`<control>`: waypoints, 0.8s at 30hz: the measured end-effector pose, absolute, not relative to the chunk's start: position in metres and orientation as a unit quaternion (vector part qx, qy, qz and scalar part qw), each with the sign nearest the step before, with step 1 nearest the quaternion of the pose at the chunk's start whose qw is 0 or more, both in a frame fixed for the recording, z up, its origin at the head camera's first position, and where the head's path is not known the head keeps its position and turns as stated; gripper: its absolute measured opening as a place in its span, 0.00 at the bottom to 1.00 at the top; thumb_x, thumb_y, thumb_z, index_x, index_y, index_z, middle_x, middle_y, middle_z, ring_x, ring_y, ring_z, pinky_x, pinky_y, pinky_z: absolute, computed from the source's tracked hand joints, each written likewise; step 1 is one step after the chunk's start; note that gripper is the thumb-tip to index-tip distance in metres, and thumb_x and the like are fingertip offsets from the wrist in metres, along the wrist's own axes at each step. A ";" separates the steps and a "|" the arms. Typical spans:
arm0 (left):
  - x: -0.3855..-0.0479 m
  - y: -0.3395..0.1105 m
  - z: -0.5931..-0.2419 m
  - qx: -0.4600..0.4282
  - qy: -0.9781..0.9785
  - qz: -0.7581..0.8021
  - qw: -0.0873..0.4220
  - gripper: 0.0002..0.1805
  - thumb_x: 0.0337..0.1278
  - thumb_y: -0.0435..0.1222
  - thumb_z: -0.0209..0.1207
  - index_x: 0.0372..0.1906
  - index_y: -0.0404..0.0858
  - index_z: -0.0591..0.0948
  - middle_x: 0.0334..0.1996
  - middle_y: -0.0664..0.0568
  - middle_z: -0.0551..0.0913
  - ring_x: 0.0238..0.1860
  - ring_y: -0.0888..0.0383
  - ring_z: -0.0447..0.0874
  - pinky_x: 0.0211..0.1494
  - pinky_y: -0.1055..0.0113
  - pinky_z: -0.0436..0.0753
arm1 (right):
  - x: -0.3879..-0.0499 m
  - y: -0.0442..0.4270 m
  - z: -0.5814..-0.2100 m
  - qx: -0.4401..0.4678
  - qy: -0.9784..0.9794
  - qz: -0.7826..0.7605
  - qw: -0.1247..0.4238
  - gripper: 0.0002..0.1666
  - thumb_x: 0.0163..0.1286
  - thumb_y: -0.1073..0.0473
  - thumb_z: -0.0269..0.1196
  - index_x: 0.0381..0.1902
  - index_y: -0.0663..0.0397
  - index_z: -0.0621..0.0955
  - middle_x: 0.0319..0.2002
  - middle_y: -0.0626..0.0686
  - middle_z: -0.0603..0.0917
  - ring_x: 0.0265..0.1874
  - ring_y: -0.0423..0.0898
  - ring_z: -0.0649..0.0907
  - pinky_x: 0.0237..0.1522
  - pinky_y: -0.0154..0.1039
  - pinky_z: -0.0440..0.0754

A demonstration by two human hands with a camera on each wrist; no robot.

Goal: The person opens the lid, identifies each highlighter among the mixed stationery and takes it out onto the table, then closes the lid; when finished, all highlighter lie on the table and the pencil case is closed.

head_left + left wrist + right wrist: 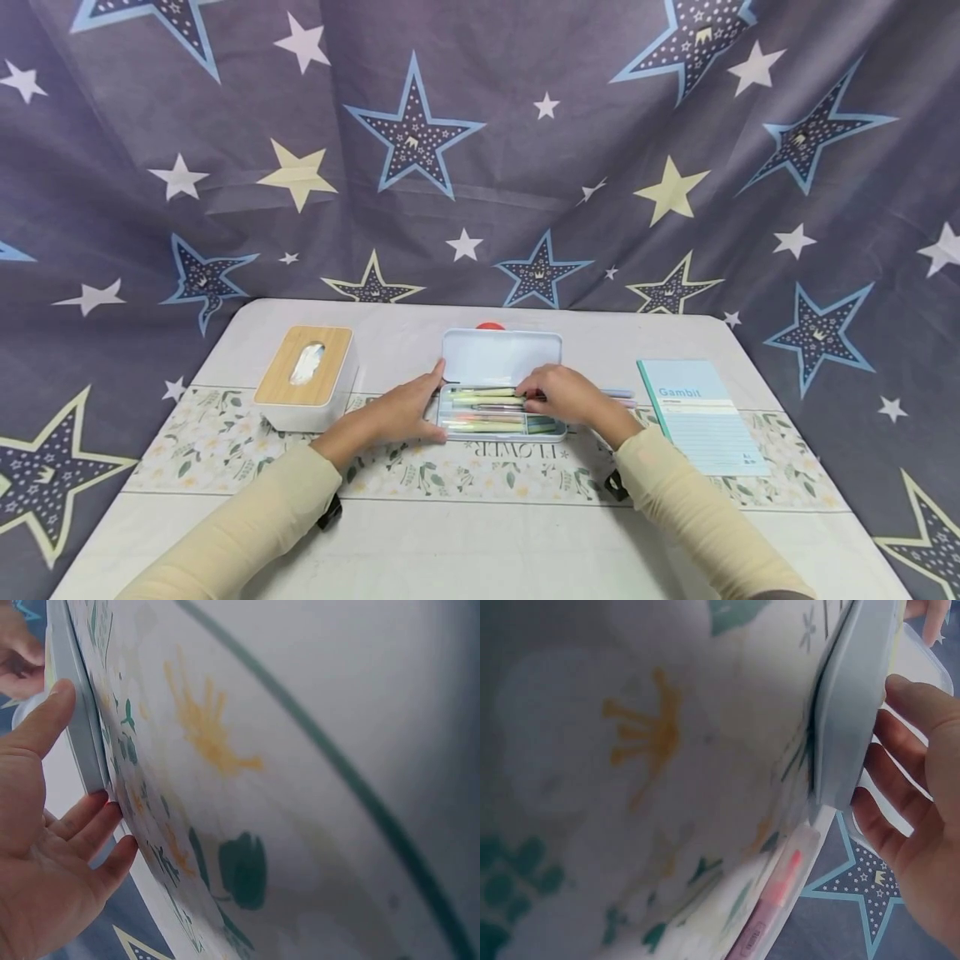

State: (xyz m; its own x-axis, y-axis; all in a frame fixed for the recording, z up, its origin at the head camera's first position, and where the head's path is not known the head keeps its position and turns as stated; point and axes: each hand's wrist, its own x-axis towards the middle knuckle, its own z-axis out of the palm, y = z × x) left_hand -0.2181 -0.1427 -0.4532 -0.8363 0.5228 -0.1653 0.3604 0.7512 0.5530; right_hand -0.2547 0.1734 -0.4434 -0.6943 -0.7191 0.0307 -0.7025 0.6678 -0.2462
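A pale blue pencil case (502, 354) lies on the table with its lid raised at the back. Several slim pens (486, 403) in yellow, green and pink fill its tray. My left hand (405, 410) rests against the left end, thumb at the front corner and fingers spread toward the back. In the left wrist view, that thumb touches the case's rim (84, 742). Over the right part of the tray reaches my right hand (561, 393), its fingers bent down among the pens. In the right wrist view, the case wall (851, 720) hides part of its fingertips.
Purple-toned pens (619, 395) lie right of the case, beside the right wrist. Farther right is a light blue notebook (708, 417). A wood-topped tissue box (303, 367) stands at left. Behind the lid shows a red object (491, 326). A starred curtain hangs behind the table.
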 end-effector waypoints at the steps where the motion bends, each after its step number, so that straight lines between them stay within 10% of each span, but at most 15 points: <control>1: -0.218 -0.143 -0.453 0.239 0.923 0.258 0.156 0.71 0.51 0.55 0.73 0.82 0.36 0.35 0.75 0.45 0.67 0.78 0.48 0.62 0.81 0.51 0.62 | -0.255 0.173 -0.444 -0.389 0.913 -0.119 0.034 0.11 0.70 0.55 0.68 0.49 0.47 0.90 0.46 0.47 0.90 0.49 0.46 0.87 0.58 0.45 0.84; 24: -0.219 -0.143 -0.454 0.243 0.924 0.254 0.152 0.71 0.51 0.56 0.73 0.82 0.35 0.35 0.75 0.45 0.68 0.78 0.48 0.62 0.81 0.50 0.63 | -0.255 0.168 -0.449 -0.385 0.916 -0.111 0.018 0.05 0.71 0.56 0.68 0.41 0.44 0.89 0.40 0.44 0.89 0.42 0.42 0.86 0.51 0.43 0.85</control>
